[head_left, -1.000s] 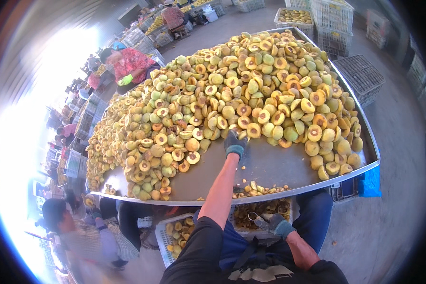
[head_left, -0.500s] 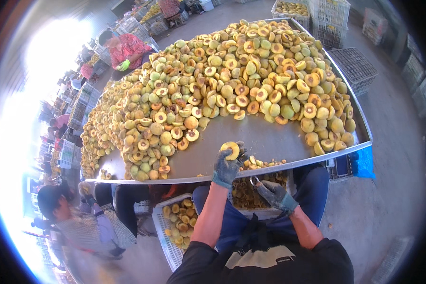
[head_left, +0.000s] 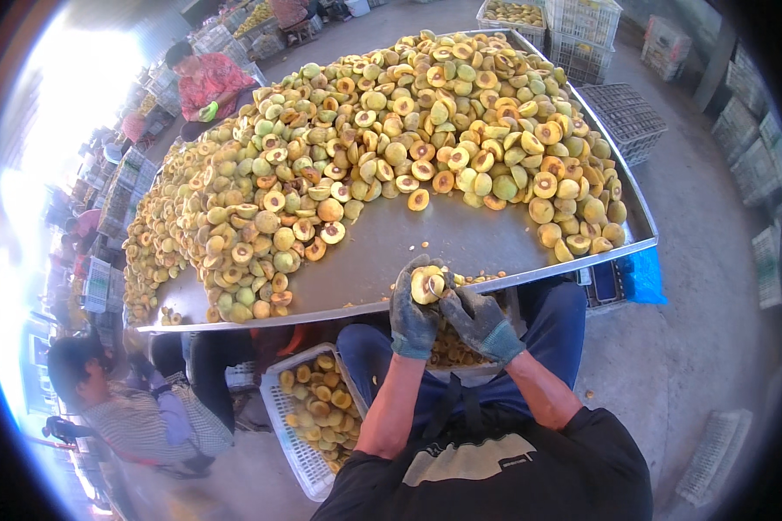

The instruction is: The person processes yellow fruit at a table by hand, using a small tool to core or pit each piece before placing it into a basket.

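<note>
My left hand [head_left: 413, 317], in a dark grey work glove, is closed around a halved yellow peach [head_left: 421, 286] with its cut face up. Over the near rim of the metal table, my gloved right hand [head_left: 480, 323] meets it from the right. That hand grips a small tool with a metal ring [head_left: 437, 283], whose end is at the cut face; its handle is hidden in the glove. A large heap of peach halves [head_left: 391, 130] covers most of the metal table [head_left: 374, 260], many showing reddish-brown pit hollows.
A white plastic crate [head_left: 300, 434] of peach halves stands by my left leg. Between my knees sits a container of brown scraps [head_left: 452, 347]. A co-worker [head_left: 139, 399] sits at left, another person [head_left: 213, 82] across the table. Stacked crates [head_left: 582, 39] and a blue bag [head_left: 641, 276] are at right.
My right hand has come up from below the table edge and brought the ring tool to the peach half. My left hand has turned and lowered slightly. The whole view has shifted a little.
</note>
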Tool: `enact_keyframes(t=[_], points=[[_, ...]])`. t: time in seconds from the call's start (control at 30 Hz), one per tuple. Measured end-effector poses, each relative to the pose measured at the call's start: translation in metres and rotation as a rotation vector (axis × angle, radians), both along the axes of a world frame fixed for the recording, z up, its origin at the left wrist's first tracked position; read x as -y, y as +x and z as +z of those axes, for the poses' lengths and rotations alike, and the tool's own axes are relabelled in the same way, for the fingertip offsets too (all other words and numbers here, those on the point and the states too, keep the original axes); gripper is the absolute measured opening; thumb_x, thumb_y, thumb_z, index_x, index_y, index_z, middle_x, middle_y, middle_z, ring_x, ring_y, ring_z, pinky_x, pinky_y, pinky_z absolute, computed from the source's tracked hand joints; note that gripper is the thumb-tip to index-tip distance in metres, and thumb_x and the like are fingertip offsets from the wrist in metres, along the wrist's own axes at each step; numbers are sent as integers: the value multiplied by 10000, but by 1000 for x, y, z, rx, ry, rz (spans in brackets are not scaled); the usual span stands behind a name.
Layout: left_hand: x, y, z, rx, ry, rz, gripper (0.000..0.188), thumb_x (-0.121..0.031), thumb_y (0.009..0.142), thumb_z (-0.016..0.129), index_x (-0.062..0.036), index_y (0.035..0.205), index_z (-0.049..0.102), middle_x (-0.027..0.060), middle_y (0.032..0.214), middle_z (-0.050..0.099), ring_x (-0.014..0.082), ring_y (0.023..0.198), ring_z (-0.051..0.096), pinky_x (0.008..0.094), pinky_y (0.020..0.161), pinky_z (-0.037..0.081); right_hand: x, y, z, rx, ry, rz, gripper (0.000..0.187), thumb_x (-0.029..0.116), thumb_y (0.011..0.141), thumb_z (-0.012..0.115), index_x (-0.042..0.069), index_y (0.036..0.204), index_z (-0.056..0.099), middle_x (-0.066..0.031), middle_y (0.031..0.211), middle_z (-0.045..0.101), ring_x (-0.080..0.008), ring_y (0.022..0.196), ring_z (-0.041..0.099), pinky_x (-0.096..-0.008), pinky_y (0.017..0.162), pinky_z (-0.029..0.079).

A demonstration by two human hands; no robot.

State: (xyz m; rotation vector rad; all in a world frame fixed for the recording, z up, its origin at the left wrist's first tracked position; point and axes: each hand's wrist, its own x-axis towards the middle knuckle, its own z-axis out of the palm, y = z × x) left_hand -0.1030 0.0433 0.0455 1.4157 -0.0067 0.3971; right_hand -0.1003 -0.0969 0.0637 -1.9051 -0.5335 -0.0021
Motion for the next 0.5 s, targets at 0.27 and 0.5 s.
enact_keyframes(t=[0.27,0.5], points=[[17,2,13,-139,-472,75,247,-204,987,439,-10,1090,553,116,963,635,191,868,630,296,787,546,-8,-6,-2,-43,3,-46,291,264,1003,530,-10,937,598,-259,770,621,-429,751,625,-472,666,474],[25,4,6,-111,-202,162,191,-164,986,459,-19,1055,561,98,945,639,164,831,634,293,747,551,-6,-13,-16,-87,-23,-61,252,202,1025,477,-20,990,592,-258,797,621,-403,731,616,-440,679,484]])
